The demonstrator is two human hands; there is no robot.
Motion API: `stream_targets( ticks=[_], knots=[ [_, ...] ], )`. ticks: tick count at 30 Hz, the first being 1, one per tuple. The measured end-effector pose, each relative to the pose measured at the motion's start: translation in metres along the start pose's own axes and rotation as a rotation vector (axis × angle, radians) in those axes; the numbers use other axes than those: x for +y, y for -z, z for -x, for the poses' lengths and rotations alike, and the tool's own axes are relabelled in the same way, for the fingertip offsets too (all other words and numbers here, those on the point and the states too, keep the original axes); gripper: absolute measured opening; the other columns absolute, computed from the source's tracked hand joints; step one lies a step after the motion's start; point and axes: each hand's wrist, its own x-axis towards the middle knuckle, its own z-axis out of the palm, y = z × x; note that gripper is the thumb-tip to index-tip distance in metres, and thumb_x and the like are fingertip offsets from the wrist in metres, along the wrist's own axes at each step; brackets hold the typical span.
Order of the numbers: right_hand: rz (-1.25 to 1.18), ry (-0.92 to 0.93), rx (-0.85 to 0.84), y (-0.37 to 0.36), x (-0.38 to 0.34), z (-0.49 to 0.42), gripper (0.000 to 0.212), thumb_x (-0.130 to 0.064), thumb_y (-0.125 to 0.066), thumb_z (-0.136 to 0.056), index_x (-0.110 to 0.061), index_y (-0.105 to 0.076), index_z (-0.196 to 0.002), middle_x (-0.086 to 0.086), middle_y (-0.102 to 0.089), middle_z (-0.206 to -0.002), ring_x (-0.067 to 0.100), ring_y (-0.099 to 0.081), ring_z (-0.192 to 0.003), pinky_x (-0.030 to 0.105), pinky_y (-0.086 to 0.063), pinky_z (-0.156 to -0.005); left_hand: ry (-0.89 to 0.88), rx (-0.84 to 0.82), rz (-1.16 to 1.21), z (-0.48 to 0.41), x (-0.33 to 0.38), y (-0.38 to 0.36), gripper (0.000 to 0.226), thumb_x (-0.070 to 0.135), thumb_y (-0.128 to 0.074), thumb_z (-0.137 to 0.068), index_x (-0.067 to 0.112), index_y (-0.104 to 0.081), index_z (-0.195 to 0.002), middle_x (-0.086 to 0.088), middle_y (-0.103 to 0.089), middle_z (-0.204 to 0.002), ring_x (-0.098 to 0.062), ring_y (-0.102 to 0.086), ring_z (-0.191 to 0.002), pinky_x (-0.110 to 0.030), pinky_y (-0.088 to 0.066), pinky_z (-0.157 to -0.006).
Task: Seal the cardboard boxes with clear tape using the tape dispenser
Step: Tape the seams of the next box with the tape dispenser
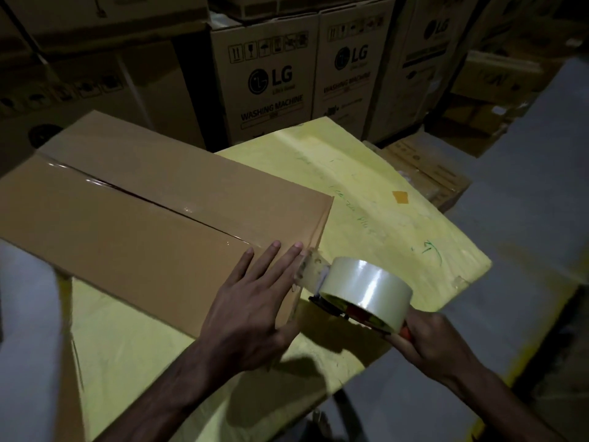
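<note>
- At far left: cardboard box (143,224) lying flat on the yellow table (398,218), centre seam already under clear tape (310,269) as far as the right end.
- On that end of the lid: left hand (251,301), fingers straight and spread, pressing flat, gripping nothing.
- Just beside the box corner: short free stretch of tape, taut towards the tape roll (366,285).
- Further right: tape dispenser (331,306) in the right hand (436,342), fingers curled round the orange handle.
- Seemingly the close of one sealing run; next, probably down over the end face, then a cut at the blade.
- Open table to the right of the box; table edge near the right wrist; LG washing machine cartons (271,84) well behind.
</note>
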Motion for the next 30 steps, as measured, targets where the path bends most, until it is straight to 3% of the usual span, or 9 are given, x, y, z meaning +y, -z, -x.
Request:
stream_targets(
  ticks=[3,9,11,16,20,23,25,28,30],
  knots=[
    [0.07,-0.019,-0.07,0.001,0.004,-0.002,0.029,-0.04,-0.066,-0.086,-0.021,-0.049,-0.099,-0.006,-0.054,-0.061,0.012,-0.05,-0.05,0.018,-0.023,-0.046,-0.004,-0.016,-0.004,0.0,-0.001,-0.001,0.095,0.059,-0.039,-0.089,0.024,0.003,-0.166,0.009,0.011,-0.173,-0.011,0.014,-0.159,-0.045,0.0,-0.128],
    [0.169,-0.152,-0.131,-0.001,-0.01,-0.001,0.062,-0.02,-0.097,-0.061,-0.016,-0.058,-0.11,-0.005,-0.061,-0.059,0.016,-0.058,-0.044,0.027,-0.038,-0.036,0.014,-0.002,-0.016,0.0,-0.002,-0.006,0.098,0.063,-0.045,-0.093,0.017,0.002,-0.166,0.002,0.007,-0.174,-0.015,0.009,-0.16,-0.046,-0.011,-0.13],
    [0.208,-0.204,-0.114,-0.006,-0.016,-0.002,0.06,-0.019,-0.097,-0.057,-0.016,-0.064,-0.107,-0.003,-0.06,-0.056,0.02,-0.058,-0.043,0.03,-0.037,-0.035,0.022,0.011,-0.006,0.001,-0.002,-0.006,0.094,0.062,-0.042,-0.095,0.017,0.002,-0.166,0.003,0.007,-0.174,-0.015,0.009,-0.16,-0.044,-0.014,-0.13],
    [0.178,-0.34,-0.121,-0.02,-0.036,0.002,0.046,-0.025,-0.087,-0.069,-0.021,-0.068,-0.112,-0.001,-0.065,-0.062,0.024,-0.063,-0.054,0.029,-0.039,-0.044,0.036,0.041,0.029,0.004,0.0,-0.008,0.08,0.063,-0.016,-0.102,0.019,-0.002,-0.166,0.004,0.005,-0.174,-0.014,0.007,-0.16,-0.041,-0.012,-0.13],
    [0.174,-0.332,-0.071,-0.023,-0.039,0.005,0.049,-0.014,-0.094,-0.057,-0.015,-0.069,-0.099,-0.001,-0.062,-0.056,0.022,-0.06,-0.045,0.029,-0.041,-0.037,0.007,0.012,0.017,0.006,-0.001,-0.01,0.092,0.054,-0.049,-0.097,0.018,-0.002,-0.166,0.002,0.004,-0.174,-0.017,0.006,-0.16,-0.045,-0.016,-0.129],
    [0.258,-0.309,-0.13,-0.023,-0.024,0.016,0.058,-0.009,-0.097,-0.049,-0.012,-0.066,-0.098,0.001,-0.058,-0.053,0.023,-0.054,-0.037,0.024,-0.032,-0.036,-0.007,0.036,0.013,0.004,-0.003,-0.01,0.091,0.059,-0.046,-0.097,0.014,-0.007,-0.166,-0.001,0.001,-0.174,-0.018,0.004,-0.16,-0.043,-0.011,-0.129],
    [0.39,-0.278,-0.265,-0.028,-0.011,0.036,0.061,-0.013,-0.096,-0.051,-0.019,-0.056,-0.097,-0.001,-0.053,-0.051,0.023,-0.047,-0.032,0.023,-0.021,-0.039,-0.015,0.047,-0.004,0.005,-0.003,-0.009,0.092,0.061,-0.043,-0.097,0.014,-0.006,-0.166,-0.001,0.001,-0.174,-0.018,0.005,-0.16,-0.042,-0.009,-0.129],
    [0.373,-0.393,-0.426,-0.04,-0.009,0.056,0.044,-0.031,-0.088,-0.064,-0.028,-0.054,-0.092,-0.005,-0.054,-0.056,0.017,-0.052,-0.042,0.029,-0.021,-0.041,-0.029,0.08,-0.023,0.005,-0.003,-0.01,0.094,0.065,-0.042,-0.098,0.015,-0.001,-0.166,0.0,0.005,-0.174,-0.019,0.007,-0.16,-0.042,-0.008,-0.129],
    [0.215,-0.57,-0.468,-0.044,-0.011,0.059,0.019,-0.042,-0.064,-0.083,-0.033,-0.055,-0.096,-0.006,-0.057,-0.066,0.014,-0.054,-0.057,0.03,-0.029,-0.048,-0.041,0.087,-0.023,0.005,-0.001,-0.011,0.093,0.06,-0.048,-0.098,0.016,-0.003,-0.166,0.0,0.005,-0.174,-0.02,0.006,-0.16,-0.044,-0.01,-0.13]
  ],
)
